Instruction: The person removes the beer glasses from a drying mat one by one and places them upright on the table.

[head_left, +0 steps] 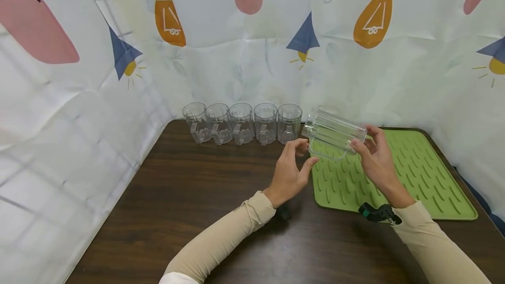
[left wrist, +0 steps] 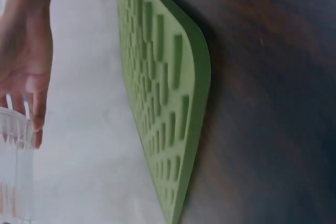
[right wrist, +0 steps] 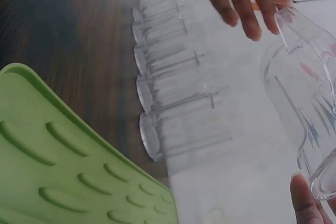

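Observation:
A clear mug [head_left: 335, 130] with a handle is held in the air, tipped onto its side, above the back left part of a green ribbed mat [head_left: 426, 174]. My right hand [head_left: 378, 163] grips its right end between thumb and fingers. The handle points down toward me. By the mug's left end, my left hand [head_left: 289, 172] has its fingers and thumb spread in a loose curve. In the right wrist view a left fingertip lies close to the mug's edge; whether it touches, I cannot tell.
Several clear mugs [head_left: 266, 124] stand upright in a row along the back of the dark wooden table [head_left: 189, 187], left of the mat. A patterned white curtain [head_left: 244, 65] hangs behind them and along the left side.

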Demonstrator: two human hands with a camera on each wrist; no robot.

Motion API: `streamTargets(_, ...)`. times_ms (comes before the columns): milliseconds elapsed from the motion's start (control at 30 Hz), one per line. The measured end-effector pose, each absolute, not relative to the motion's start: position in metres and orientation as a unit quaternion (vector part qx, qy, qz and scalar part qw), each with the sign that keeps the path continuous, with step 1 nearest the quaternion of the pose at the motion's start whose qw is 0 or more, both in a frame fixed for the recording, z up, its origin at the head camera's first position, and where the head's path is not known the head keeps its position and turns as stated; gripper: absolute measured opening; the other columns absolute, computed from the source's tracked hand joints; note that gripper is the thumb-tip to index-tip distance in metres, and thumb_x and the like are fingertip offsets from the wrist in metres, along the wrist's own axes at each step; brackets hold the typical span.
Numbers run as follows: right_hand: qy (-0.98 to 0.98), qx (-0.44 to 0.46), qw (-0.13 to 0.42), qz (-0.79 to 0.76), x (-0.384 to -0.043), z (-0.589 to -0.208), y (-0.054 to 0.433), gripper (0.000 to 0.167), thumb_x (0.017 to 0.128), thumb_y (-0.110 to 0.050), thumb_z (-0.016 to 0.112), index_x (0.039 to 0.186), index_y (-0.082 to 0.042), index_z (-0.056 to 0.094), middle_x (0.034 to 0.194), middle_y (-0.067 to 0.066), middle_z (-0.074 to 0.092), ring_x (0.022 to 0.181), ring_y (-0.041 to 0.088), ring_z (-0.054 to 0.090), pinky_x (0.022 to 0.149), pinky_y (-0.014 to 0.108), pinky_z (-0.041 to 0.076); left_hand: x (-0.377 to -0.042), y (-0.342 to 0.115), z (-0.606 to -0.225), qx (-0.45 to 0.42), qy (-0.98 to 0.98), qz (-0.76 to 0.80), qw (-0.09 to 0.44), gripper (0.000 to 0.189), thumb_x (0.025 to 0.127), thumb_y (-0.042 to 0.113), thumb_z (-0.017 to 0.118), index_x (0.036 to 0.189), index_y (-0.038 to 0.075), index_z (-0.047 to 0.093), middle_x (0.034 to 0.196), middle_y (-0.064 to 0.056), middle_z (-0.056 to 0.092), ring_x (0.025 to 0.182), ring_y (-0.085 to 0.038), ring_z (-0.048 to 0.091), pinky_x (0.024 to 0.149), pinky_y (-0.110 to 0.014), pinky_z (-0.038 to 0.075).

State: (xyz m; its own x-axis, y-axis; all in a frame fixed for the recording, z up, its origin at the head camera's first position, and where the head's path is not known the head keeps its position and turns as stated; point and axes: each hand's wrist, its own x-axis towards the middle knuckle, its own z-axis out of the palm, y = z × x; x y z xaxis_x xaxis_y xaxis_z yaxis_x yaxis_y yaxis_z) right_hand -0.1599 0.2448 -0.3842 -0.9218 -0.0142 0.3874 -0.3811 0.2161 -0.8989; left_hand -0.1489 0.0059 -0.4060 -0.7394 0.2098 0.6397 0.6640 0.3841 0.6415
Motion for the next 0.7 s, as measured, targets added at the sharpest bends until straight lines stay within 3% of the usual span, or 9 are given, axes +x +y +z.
streamTargets(233, -0.745, 0.134, 0.153, 0.636, -0.162, -0.381, 0.238, 0.044, 0.104, -0.008, 0.054, 0.144, -0.019, 0.041, 0.132, -0.009, 0.048, 0.113, 0.000, 0.059, 0.086, 0.007, 0.050, -0.147, 0.007, -0.409, -0.199, -0.726, -0.646, 0.126, 0.051, 0.103, 0.019, 0.066, 0.145, 0.002, 0.044, 0.133, -0.017, 0.060, 0.121, -0.029, 0.064, 0.100, -0.032, 0.058)
streamTargets(400, -0.730, 0.127, 0.153, 0.654, -0.163, -0.380, 0.232, 0.042, 0.103, -0.008, 0.056, 0.141, -0.021, 0.043, 0.130, -0.008, 0.050, 0.117, 0.001, 0.059, 0.090, 0.007, 0.051, -0.144, 0.013, -0.408, -0.171, -0.665, -0.723, 0.081, 0.046, 0.104, 0.012, 0.063, 0.145, 0.002, 0.044, 0.138, -0.025, 0.055, 0.127, -0.033, 0.059, 0.105, -0.032, 0.056)
streamTargets(567, -0.728, 0.124, 0.154, 0.657, -0.164, -0.380, 0.228, 0.043, 0.103, -0.010, 0.057, 0.142, -0.019, 0.042, 0.131, -0.007, 0.049, 0.121, 0.001, 0.058, 0.092, 0.006, 0.051, -0.142, 0.023, -0.405, -0.131, -0.566, -0.813, 0.048, 0.043, 0.102, 0.001, 0.061, 0.142, -0.004, 0.047, 0.138, -0.032, 0.054, 0.116, -0.015, 0.063, 0.099, -0.022, 0.056)
streamTargets(700, -0.719, 0.127, 0.154, 0.665, -0.165, -0.380, 0.225, 0.042, 0.104, -0.011, 0.057, 0.142, -0.018, 0.041, 0.132, -0.006, 0.048, 0.121, 0.002, 0.058, 0.093, 0.007, 0.052, -0.142, 0.029, -0.405, -0.105, -0.462, -0.880, 0.020, 0.040, 0.101, -0.005, 0.058, 0.140, -0.007, 0.047, 0.126, -0.019, 0.062, 0.106, -0.007, 0.065, 0.095, -0.022, 0.058)
